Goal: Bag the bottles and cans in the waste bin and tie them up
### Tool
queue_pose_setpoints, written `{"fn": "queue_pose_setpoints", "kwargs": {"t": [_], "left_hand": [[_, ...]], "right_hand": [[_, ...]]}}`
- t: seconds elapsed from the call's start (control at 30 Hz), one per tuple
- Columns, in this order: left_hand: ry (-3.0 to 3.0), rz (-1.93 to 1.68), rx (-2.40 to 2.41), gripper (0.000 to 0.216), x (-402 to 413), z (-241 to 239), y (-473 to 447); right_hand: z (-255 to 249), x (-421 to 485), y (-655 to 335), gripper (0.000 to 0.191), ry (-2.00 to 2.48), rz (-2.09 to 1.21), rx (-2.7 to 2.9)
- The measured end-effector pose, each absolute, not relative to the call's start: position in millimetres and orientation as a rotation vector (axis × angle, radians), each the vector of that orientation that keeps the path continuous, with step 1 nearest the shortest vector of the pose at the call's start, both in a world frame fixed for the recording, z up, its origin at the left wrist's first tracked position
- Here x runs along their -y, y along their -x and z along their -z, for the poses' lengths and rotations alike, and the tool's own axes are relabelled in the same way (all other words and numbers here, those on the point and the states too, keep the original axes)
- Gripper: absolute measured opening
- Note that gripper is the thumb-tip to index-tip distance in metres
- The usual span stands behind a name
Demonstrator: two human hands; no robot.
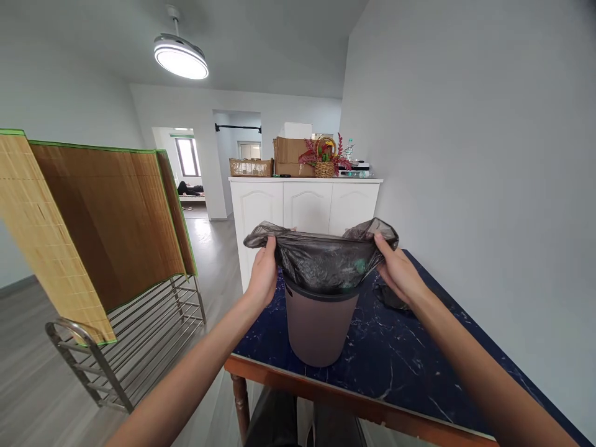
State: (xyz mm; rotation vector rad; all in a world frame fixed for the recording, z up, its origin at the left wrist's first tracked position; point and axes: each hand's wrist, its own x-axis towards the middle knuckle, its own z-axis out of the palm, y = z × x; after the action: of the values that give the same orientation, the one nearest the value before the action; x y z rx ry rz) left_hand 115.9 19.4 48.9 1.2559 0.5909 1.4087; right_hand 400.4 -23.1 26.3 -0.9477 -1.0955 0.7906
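Note:
A black translucent trash bag [321, 261] is stretched wide above a brownish-pink trash can [321, 329] with a dark rim. The bag's lower part sits inside the can's mouth, and a greenish patch shows through the plastic. My left hand [264, 270] pinches the bag's edge at the left, thumb on top. At the right, my right hand [398, 270] grips the opposite edge the same way. Both hands are above the rim, one on each side. The far fingers are mostly hidden behind the plastic. A dark crumpled piece of plastic [393, 298] lies on the table beside my right hand.
The can stands on a dark blue marbled table [400, 366] against the right wall. Behind is a white cabinet [307, 205] bearing a cardboard box [291, 158] and a flower basket [325, 167]. A metal rack [139, 335] draped with a bamboo mat [107, 217] stands left.

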Motion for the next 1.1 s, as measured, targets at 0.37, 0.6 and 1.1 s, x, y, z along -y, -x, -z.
{"fn": "queue_pose_setpoints", "kwargs": {"t": [0.37,0.6,1.1], "left_hand": [[-0.812,-1.373,-0.247,0.034,-21,-94,-126],[-1.062,-1.241,-0.182,0.018,-7,-102,-134],[-1.811,-1.161,-0.637,0.055,-18,-89,-145]], "right_hand": [[-79,8,-396,0.037,0.45,-1.124,1.134],[-102,8,-356,0.052,0.869,-0.9,1.428],[-100,20,-347,0.05,1.048,-0.957,1.681]]}}
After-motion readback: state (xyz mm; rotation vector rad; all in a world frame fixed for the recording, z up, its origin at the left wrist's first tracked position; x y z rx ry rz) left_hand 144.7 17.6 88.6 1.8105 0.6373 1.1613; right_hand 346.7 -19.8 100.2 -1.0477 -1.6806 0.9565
